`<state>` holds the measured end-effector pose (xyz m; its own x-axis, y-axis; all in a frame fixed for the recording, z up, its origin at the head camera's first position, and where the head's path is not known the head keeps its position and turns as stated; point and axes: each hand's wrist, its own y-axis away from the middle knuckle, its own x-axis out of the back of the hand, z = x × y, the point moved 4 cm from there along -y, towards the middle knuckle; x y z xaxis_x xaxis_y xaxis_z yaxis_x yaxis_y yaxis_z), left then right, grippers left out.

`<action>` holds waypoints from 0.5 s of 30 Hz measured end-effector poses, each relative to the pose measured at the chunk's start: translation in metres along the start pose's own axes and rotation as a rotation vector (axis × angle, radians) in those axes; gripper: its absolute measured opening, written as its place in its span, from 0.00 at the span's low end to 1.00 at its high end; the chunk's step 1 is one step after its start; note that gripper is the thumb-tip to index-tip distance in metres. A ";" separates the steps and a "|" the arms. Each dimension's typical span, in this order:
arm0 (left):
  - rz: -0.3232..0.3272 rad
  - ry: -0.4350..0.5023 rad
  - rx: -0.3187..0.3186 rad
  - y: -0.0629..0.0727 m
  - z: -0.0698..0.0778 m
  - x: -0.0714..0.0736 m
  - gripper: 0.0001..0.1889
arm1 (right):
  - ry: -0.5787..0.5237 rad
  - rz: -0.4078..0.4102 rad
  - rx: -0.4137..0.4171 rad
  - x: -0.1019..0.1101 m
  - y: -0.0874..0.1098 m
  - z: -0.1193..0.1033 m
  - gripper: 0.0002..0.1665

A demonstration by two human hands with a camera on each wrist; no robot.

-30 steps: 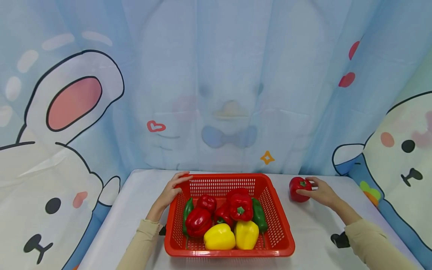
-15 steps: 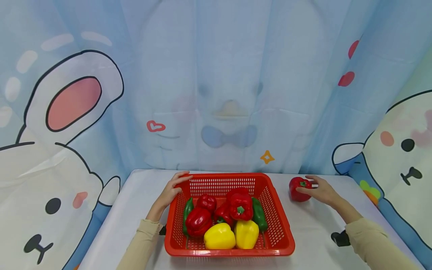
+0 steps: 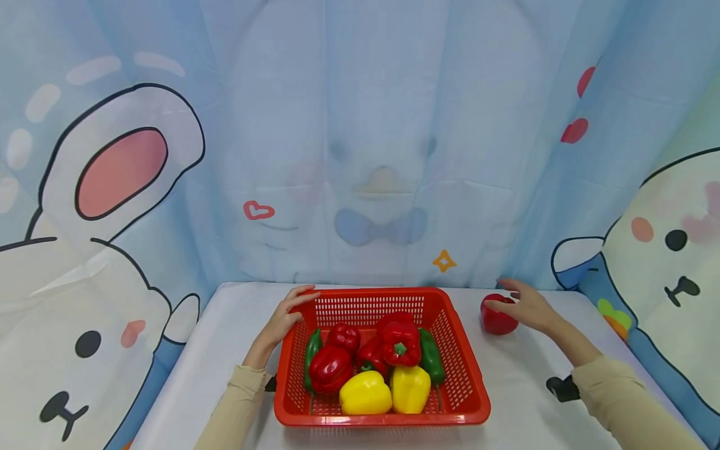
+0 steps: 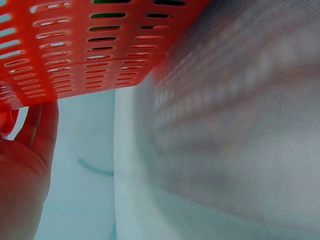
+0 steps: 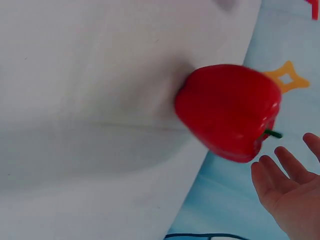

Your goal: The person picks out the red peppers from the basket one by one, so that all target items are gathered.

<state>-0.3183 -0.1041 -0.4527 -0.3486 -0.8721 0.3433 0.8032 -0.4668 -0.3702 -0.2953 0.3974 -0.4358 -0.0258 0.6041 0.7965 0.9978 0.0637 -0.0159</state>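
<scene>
A red plastic basket [image 3: 478,400] stands on the white table. Inside are yellow bell peppers [image 3: 365,392], red bell peppers [image 3: 332,370] and green chili peppers [image 3: 431,357]. At its back left corner my left hand [image 3: 284,322] rests on the rim with fingers stretched; in the left wrist view the hand [image 4: 22,175] reaches up against the slotted wall. Right of the basket, one more red bell pepper [image 5: 227,112] sits on the table, stem facing the hand. My right hand [image 3: 531,306] hovers just above and right of it, fingers spread and apart from the pepper in the right wrist view.
A blue curtain [image 3: 382,125] with cartoon animals hangs close behind the table [image 3: 523,387]. Dark straps [image 3: 562,389] show at the wrists below the beige sleeves [image 3: 624,400].
My right hand has let go of the red bell pepper and lifted up and slightly back from it, fingers opening. The left hand and the basket stay put.
</scene>
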 end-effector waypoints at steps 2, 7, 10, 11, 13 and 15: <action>-0.001 0.008 0.005 0.000 0.000 0.000 0.29 | -0.006 -0.005 0.026 0.000 0.000 -0.012 0.50; -0.004 -0.003 0.005 0.001 0.001 0.001 0.29 | 0.010 -0.009 0.092 -0.004 -0.002 -0.041 0.48; -0.004 -0.009 0.002 0.001 0.001 0.001 0.29 | 0.014 -0.016 0.166 -0.007 -0.001 -0.061 0.45; -0.004 -0.009 0.001 0.001 0.000 0.001 0.29 | 0.012 -0.018 0.195 -0.008 0.000 -0.068 0.43; -0.001 -0.014 0.001 0.001 0.000 0.001 0.29 | 0.001 -0.032 0.241 -0.010 0.002 -0.082 0.40; 0.001 -0.020 0.001 0.001 0.000 0.000 0.29 | -0.006 -0.049 0.281 -0.013 0.004 -0.096 0.39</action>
<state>-0.3177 -0.1048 -0.4531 -0.3379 -0.8698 0.3596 0.8043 -0.4653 -0.3695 -0.2848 0.3139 -0.3885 -0.0752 0.5991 0.7971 0.9394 0.3107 -0.1449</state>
